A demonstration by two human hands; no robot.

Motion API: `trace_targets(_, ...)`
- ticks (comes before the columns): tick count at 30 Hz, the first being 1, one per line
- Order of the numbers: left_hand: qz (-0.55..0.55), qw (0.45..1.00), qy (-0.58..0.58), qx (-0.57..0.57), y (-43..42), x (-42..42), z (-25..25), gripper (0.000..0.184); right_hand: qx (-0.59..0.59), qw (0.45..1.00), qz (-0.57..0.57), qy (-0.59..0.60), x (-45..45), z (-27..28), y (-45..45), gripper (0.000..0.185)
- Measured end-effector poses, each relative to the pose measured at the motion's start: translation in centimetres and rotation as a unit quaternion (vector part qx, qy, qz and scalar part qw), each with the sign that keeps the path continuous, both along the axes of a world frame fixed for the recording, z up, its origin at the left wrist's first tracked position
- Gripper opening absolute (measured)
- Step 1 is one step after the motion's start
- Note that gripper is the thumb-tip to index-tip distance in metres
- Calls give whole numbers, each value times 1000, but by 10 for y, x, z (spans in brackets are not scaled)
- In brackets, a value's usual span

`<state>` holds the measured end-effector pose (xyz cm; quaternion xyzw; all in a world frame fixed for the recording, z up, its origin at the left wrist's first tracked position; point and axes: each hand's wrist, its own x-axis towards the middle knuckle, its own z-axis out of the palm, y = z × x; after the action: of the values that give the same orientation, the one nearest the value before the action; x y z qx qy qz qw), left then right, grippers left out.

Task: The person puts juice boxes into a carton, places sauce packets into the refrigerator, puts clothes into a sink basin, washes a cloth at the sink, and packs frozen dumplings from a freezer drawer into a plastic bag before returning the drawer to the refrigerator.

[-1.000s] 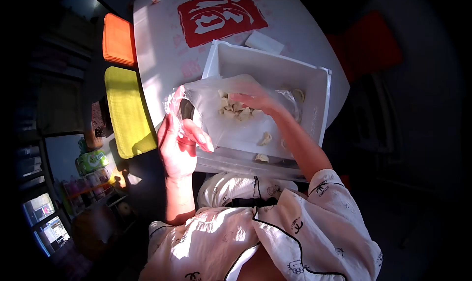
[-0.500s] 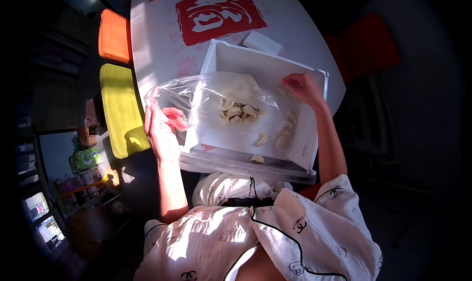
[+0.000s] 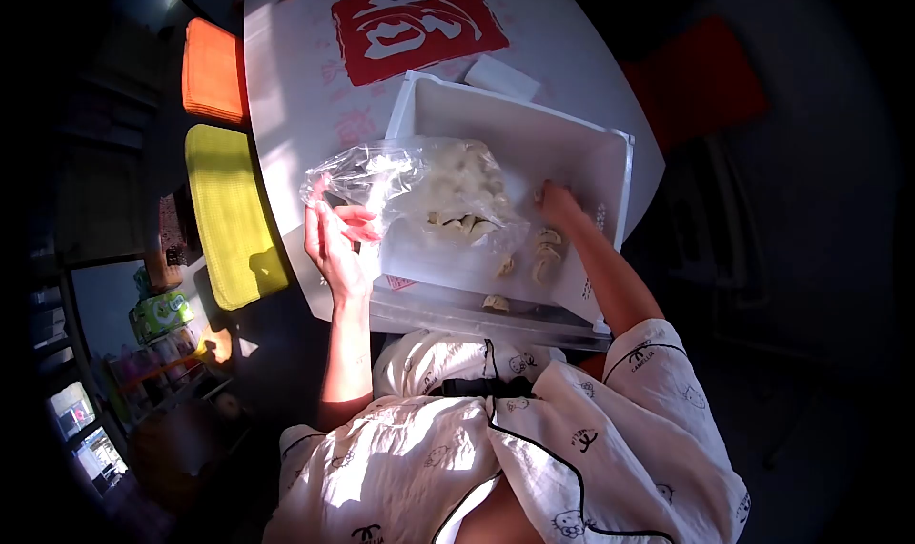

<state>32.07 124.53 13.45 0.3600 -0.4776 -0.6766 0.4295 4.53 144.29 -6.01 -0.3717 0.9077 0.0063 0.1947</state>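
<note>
A clear plastic bag (image 3: 381, 171) stretches from my left hand (image 3: 341, 239), whose fingers grip its edge, into a white bin (image 3: 519, 106). Pale dumplings (image 3: 462, 223) lie in a heap inside the bag. My right hand (image 3: 556, 204) is down in the bin, right of the bag, with its fingers drawn together; whether something is between them is hidden. Loose dumplings (image 3: 546, 251) lie on the bin floor just below my right hand, and one more dumpling (image 3: 496, 303) is near the bin's front edge.
The bin stands on a pale table (image 3: 291, 87) with a red printed square (image 3: 419, 25). A white block-like object (image 3: 502, 77) lies behind the bin. At the left are a yellow chair (image 3: 232, 215) and an orange chair (image 3: 214, 70); a red chair (image 3: 710, 87) is at the right.
My right hand went from over the bag to the bin's right side, then lower and slightly left. The bag's open side has sagged over the heap. My left hand still holds its edge.
</note>
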Motion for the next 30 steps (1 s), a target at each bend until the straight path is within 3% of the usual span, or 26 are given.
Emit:
trace_targets(1, 1, 1000, -1, 20, 5, -1, 0, 37, 46, 998, 29, -6, 5, 6, 1, 37)
trace_targets(4, -11, 999, -16, 25, 8, -1, -4, 39, 90, 973, 85, -197, 8, 26, 4, 40)
trace_targets(7, -11, 1000, -12, 17, 5, -1, -4, 39, 241, 863, -60, -441, 36, 90, -4, 47)
trace_targets(10, -11, 1000, -12, 24, 4, -3, -1, 38, 318, 831, 37, -454, 55, 71, 5, 53)
trace_targets(13, -14, 1000, -13, 20, 4, -2, -2, 39, 299, 763, 47, -571, 70, 70, 12, 55)
trace_targets(16, -11, 1000, -10, 26, 6, -3, -2, 39, 208, 822, 48, -528, 94, 87, 23, 57)
trace_targets(19, -20, 1000, -9, 22, 3, -1, -4, 37, 188, 839, 9, -510, 104, 89, 27, 53)
trace_targets(25, -52, 998, 20, 23, 1, -1, -6, 36, 68, 828, 7, -557, 120, 78, 17, 46)
trace_targets(30, -178, 983, 7, 39, -3, 13, 17, 39, 20, 727, -16, -686, 106, 127, -13, 34)
